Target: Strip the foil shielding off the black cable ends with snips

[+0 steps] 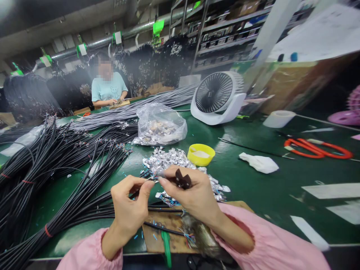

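As the left hand (129, 205) pinches the cable (148, 181), its tip points right into the right hand's (191, 195) pinch.

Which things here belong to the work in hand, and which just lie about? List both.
In hand: left hand, pinching a cable end; right hand, holding a dark tool; black cable bundle; foil scraps; wooden board.
Lying about: fan; yellow dish; orange scissors; tape roll; white rag.
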`<state>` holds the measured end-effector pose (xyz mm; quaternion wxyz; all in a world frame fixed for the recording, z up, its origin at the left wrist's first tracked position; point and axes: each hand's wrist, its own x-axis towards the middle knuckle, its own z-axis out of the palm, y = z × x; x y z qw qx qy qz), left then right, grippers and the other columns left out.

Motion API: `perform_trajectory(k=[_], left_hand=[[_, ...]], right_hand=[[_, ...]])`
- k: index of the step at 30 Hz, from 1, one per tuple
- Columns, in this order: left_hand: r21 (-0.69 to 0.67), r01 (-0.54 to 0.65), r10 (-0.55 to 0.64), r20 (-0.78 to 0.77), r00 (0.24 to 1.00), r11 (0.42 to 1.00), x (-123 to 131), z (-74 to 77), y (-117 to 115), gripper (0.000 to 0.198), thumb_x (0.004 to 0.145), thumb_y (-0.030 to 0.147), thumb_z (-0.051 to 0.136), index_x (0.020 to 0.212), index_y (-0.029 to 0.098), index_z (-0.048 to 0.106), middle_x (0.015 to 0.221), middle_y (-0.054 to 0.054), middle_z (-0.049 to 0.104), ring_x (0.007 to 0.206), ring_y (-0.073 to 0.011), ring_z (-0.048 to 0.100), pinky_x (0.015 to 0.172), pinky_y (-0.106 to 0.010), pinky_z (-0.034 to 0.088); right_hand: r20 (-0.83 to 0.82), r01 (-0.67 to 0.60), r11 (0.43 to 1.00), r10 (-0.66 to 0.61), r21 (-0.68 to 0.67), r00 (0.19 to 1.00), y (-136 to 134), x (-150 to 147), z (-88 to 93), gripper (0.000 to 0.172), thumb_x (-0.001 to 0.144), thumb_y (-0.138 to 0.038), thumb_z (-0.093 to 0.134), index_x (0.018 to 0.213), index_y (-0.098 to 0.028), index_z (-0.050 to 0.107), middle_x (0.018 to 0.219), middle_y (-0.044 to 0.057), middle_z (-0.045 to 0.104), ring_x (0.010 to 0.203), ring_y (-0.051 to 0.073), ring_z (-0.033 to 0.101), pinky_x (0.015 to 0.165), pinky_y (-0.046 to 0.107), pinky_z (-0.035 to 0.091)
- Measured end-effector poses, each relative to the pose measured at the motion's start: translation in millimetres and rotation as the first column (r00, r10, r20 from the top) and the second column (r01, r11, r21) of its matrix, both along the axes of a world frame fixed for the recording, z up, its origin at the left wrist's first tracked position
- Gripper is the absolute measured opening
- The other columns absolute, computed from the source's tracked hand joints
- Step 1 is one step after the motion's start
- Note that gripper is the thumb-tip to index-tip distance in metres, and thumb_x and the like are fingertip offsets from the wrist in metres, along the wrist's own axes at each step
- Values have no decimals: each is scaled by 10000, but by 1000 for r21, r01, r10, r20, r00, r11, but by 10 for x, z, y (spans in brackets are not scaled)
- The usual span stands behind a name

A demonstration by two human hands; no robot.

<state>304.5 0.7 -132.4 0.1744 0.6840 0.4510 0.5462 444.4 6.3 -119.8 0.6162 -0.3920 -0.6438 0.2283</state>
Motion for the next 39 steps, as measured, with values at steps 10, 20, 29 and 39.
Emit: perform_trajectory(k=[10,20,29,39], left_hand=[[-239,52,1,220,976,970,69,26,19,317,763,367,613,535,148,593,441,19,547,388,-78,473,376,-170,339],[-351,172,-46,340,939,920,82,44,68,389,742,470,604,542,141,544,449,22,510,392,-69,420,388,-179,321],[-292,66,7,244,970,954,74,-9,87,345,767,402,583,539,146,538,474,27,495,448,-81,418,427,-185,320],[-212,112,-110,21,994,971,-19,55,92,280,822,322,531,605,151,569,551,7,539,517,-99,455,500,-207,345]], right_hand=[[36,8,1000,-7,-25,999,14,-58,-44,253,757,-221,505,513,-164,537,463,-26,446,429,83,392,403,198,321],[-43,-45,992,40,-115,998,78,-70,-52,217,722,-253,514,524,-166,529,457,-31,434,419,83,368,389,202,303],[127,60,992,-73,108,989,48,-57,-101,199,779,-184,543,584,-160,571,499,-14,504,436,90,427,417,207,343],[273,-49,974,-14,223,962,65,51,-94,181,849,-179,510,682,-174,579,608,23,546,548,126,496,496,238,388]])
